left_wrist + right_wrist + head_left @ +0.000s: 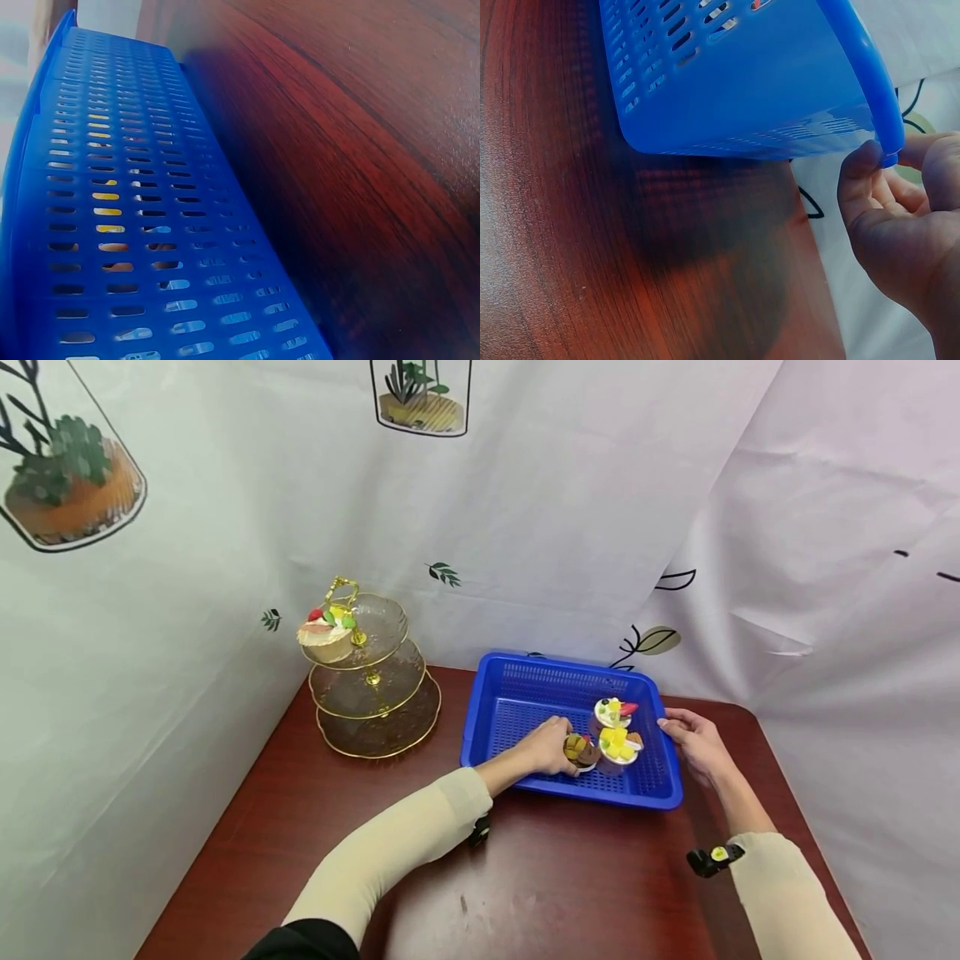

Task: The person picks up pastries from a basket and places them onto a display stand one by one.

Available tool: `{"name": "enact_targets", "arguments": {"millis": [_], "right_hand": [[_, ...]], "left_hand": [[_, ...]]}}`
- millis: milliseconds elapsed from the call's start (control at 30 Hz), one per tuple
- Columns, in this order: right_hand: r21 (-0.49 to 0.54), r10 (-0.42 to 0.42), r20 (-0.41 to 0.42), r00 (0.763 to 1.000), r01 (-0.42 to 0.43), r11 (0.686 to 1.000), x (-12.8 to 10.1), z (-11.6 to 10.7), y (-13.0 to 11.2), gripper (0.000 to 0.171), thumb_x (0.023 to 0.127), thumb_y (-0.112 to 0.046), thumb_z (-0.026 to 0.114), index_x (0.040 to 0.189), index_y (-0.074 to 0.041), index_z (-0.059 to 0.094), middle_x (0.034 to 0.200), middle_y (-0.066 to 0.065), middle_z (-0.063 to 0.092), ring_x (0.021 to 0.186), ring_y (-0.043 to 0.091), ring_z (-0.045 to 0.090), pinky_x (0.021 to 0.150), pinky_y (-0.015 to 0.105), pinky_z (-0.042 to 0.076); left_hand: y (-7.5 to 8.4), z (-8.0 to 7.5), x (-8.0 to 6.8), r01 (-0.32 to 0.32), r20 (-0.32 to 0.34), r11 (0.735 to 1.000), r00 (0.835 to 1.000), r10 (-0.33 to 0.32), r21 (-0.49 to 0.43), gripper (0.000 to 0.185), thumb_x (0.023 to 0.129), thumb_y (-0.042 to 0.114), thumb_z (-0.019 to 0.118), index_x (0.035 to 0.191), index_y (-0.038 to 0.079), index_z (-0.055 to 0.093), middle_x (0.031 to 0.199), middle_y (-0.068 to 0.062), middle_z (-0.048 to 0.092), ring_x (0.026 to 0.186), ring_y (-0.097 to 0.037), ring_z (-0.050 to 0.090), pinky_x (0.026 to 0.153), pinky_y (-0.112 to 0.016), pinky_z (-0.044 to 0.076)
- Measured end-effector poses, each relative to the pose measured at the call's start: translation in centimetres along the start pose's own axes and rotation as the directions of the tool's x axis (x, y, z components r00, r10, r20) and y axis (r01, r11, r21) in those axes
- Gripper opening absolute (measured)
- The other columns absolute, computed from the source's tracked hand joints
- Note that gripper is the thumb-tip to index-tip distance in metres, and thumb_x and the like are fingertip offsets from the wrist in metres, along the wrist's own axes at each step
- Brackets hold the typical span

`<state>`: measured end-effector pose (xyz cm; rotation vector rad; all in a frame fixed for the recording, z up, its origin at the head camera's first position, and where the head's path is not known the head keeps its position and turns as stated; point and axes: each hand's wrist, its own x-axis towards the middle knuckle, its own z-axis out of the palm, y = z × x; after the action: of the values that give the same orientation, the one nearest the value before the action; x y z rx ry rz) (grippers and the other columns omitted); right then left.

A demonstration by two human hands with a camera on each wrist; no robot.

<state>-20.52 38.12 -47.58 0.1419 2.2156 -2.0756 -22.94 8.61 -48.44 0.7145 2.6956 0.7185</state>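
Observation:
A blue plastic basket with slotted walls sits on the table. My left hand reaches over its near side and holds a brown dessert cup with a yellow and red topping. Beside it in the basket are a cup topped with yellow cubes and one topped with fruit and a strawberry. The basket wall hides my left fingers in the left wrist view. At the right end, my right hand pinches the basket rim between thumb and fingers.
Left of the basket stands a three-tier glass stand with gold edges and a gold handle. A fruit-topped dessert rests on its top tier. The reddish-brown table meets a white patterned cloth behind.

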Motion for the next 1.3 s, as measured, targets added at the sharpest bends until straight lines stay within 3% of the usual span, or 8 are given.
{"name": "enact_targets", "arguments": {"millis": [267,600,800,1033,1300], "right_hand": [[0.021,-0.010,-0.007,1.000,0.010,1.000,-0.2,0.3,-0.1,0.048,0.109,-0.010,0.059,0.143,0.017,0.039,0.094,-0.008,0.075,0.080,0.008,0.072,0.069,0.025,0.061],[-0.001,0.006,-0.010,1.000,-0.006,1.000,-0.1,0.2,-0.2,0.054,0.109,-0.012,0.060,0.148,0.017,0.036,0.094,-0.009,0.074,0.081,0.007,0.072,0.070,0.025,0.062],[0.013,-0.010,-0.018,1.000,0.010,1.000,-0.1,0.3,0.0,0.048,0.109,-0.011,0.060,0.143,0.017,0.041,0.094,-0.008,0.075,0.081,0.007,0.072,0.070,0.024,0.061],[0.010,-0.025,-0.025,0.999,0.025,1.000,-0.3,0.3,0.0,0.040,0.108,-0.011,0.061,0.138,0.013,0.047,0.093,-0.009,0.075,0.081,0.007,0.072,0.069,0.024,0.061],[-0.036,0.000,-0.032,0.999,-0.001,0.999,-0.2,0.2,0.0,0.053,0.109,-0.013,0.059,0.147,0.017,0.038,0.094,-0.011,0.074,0.081,0.006,0.072,0.070,0.024,0.061]], "left_hand": [[0.0,-0.2,0.2,-0.007,0.026,1.000,1.000,0.006,0.008,0.068,0.078,0.035,0.097,0.131,0.010,0.063,0.114,-0.002,0.067,0.106,-0.017,0.063,0.094,-0.028,0.052],[-0.4,-0.9,0.1,-0.030,0.030,1.000,0.999,0.030,-0.010,0.062,0.077,0.035,0.097,0.123,0.009,0.064,0.108,0.000,0.066,0.100,-0.015,0.063,0.091,-0.028,0.053],[-1.2,-2.1,-0.5,-0.097,-0.008,0.995,0.995,0.096,-0.029,0.061,0.082,0.035,0.094,0.127,0.009,0.063,0.114,-0.002,0.065,0.104,-0.016,0.062,0.092,-0.029,0.052],[-2.5,-4.6,-2.0,-0.176,-0.112,0.980,0.980,0.166,-0.089,0.067,0.085,0.035,0.091,0.138,0.009,0.059,0.126,-0.004,0.063,0.110,-0.016,0.062,0.094,-0.030,0.053],[-3.1,-7.1,-3.6,-0.252,-0.177,0.952,0.959,0.222,-0.172,0.072,0.088,0.033,0.089,0.146,0.009,0.055,0.134,-0.005,0.061,0.122,-0.018,0.060,0.101,-0.035,0.053]]}}
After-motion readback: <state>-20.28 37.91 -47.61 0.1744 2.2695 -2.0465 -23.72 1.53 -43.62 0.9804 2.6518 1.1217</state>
